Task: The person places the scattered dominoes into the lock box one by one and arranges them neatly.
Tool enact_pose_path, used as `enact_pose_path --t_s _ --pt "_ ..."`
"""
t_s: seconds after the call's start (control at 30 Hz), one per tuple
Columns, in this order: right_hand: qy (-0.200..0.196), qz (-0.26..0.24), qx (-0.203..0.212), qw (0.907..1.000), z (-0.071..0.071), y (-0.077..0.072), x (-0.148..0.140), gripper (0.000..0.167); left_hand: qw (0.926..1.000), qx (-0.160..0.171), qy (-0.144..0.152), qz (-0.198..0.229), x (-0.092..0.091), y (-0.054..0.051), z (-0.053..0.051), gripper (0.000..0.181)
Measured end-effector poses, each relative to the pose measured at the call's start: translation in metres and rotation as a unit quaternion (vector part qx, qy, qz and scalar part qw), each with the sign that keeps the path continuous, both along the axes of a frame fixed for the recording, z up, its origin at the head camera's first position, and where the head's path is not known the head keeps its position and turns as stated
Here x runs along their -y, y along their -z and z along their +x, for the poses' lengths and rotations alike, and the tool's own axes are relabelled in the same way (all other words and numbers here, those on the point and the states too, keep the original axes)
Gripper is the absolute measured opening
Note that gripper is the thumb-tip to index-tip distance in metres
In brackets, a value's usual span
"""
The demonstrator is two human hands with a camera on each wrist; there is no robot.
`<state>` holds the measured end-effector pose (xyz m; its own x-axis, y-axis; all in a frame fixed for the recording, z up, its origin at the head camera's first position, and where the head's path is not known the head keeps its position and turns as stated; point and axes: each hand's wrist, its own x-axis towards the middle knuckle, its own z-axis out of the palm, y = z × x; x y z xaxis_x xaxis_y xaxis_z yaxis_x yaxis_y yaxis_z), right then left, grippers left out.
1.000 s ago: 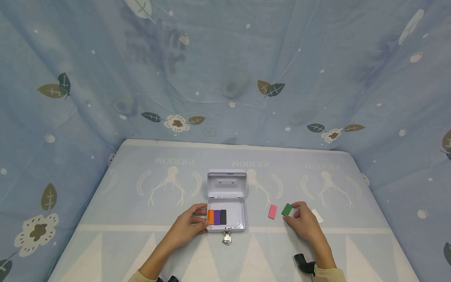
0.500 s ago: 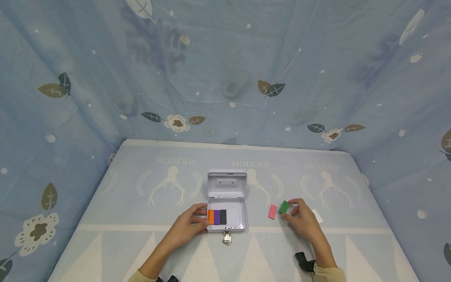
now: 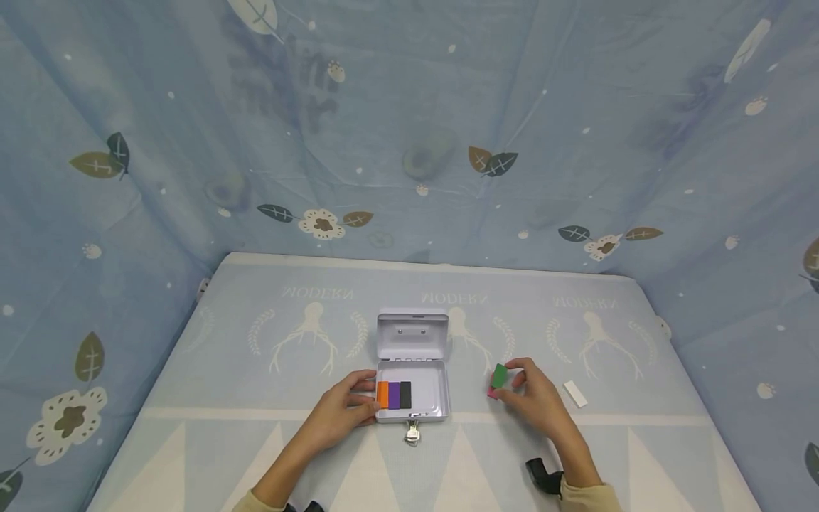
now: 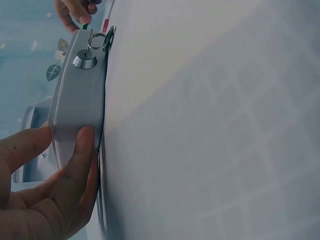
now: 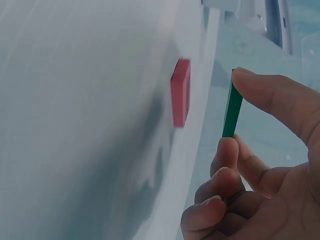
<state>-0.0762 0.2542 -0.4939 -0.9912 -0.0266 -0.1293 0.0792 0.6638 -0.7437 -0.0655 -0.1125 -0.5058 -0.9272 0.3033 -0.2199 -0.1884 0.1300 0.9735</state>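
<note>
A small pale metal lock box stands with its lid up, and orange, purple and black blocks lie side by side in its left part. My left hand grips the box's left side; in the left wrist view its thumb is at the rim and fingers lie against the wall. Between thumb and fingers, my right hand pinches a flat green block by its ends. A pink block lies on the table beneath it, partly covered by the green one in the head view.
To the right of my right hand lies a white block. Keys on a ring hang from the lock at the box's front. A patterned cloth covers the table, and blue curtains stand around it.
My right hand has lifted the green block off the table and carried it left, over the pink block. The white block is now fully visible. My left hand and the box have stayed put.
</note>
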Motion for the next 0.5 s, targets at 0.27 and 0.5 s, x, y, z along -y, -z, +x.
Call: enact_pose_path --t_s 0.27,0.5 --pt "-0.035 -0.025 -0.021 0.9989 -0.003 0.000 0.018 0.054 1.0000 0.001 -0.002 -0.002 0.001 0.000 0.002 0.059" --pt "-0.061 -0.039 -0.039 0.9966 -0.004 -0.002 0.033 0.052 1.0000 0.003 -0.001 0.002 0.001 0.000 0.001 0.060"
